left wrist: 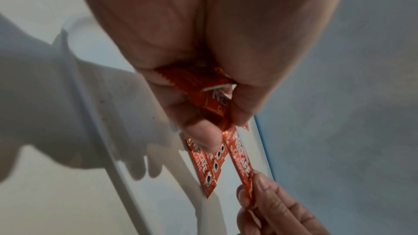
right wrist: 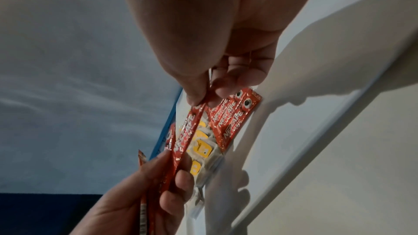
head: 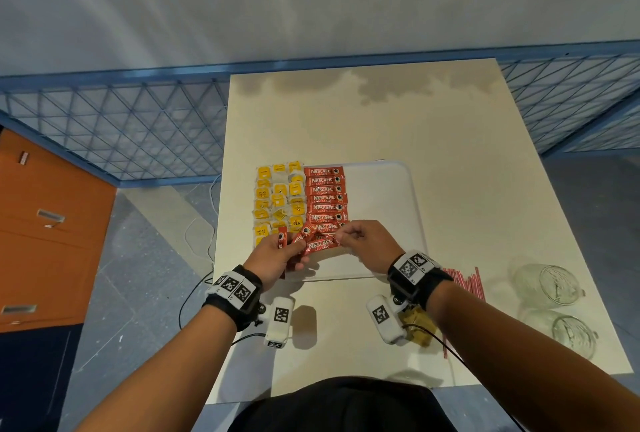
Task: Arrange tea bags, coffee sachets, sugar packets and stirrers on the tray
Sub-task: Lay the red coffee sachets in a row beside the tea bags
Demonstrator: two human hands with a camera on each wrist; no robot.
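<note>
over a white tray (head: 381, 210) on a cream tabletop (head: 467, 161), the left hand (head: 273, 260) grips a bunch of red coffee sachets (head: 294, 241) while the right hand (head: 367, 241) pinches the end of one sachet (head: 320, 245). yellow tea bags (head: 278, 203) and a column of sachets (head: 325, 197) fill the tray's left side; red stirrers (head: 465, 284) lie near the right wrist.

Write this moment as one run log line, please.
left hand: holds red coffee sachets | right hand: pinches one sachet's end | white plastic tray: yellow tea bags, sachet column
</note>
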